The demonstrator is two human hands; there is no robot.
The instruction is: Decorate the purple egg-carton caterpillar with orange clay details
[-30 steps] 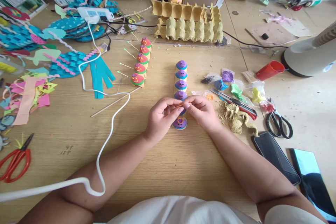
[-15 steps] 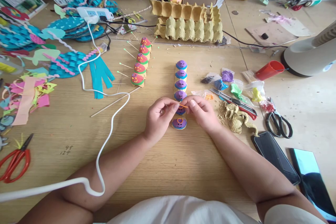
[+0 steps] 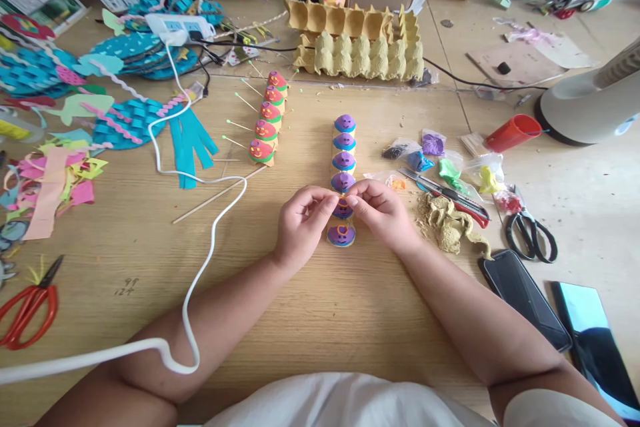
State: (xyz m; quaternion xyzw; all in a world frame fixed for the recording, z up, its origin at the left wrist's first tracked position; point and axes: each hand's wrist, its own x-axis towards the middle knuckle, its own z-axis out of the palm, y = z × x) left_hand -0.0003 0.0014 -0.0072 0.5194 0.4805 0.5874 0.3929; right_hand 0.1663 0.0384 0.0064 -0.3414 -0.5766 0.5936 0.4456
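Note:
A row of egg-carton cups (image 3: 345, 161) with purple and blue faces runs away from me down the middle of the table. The nearest cup (image 3: 341, 236) carries an orange clay loop on its top. Over the second cup from the front, my left hand (image 3: 306, 223) and my right hand (image 3: 379, 213) meet with pinched fingertips. Between them a thin orange clay strand (image 3: 342, 196) shows, mostly covered by the fingers. Beyond my left hand stands a second row of egg-carton cups (image 3: 267, 127), red and green, with stick-like feelers.
Right of my hands lie small bags of coloured clay (image 3: 451, 174), a utility knife (image 3: 450, 196), torn carton scraps (image 3: 449, 223), black scissors (image 3: 531, 235) and a phone (image 3: 525, 300). A white cable (image 3: 215, 233) crosses my left forearm. Egg cartons (image 3: 370, 57) stand at the back.
My right hand's fingertips have moved left, closer to my left hand. The orange strand, straight between them before, now looks bent and shows less.

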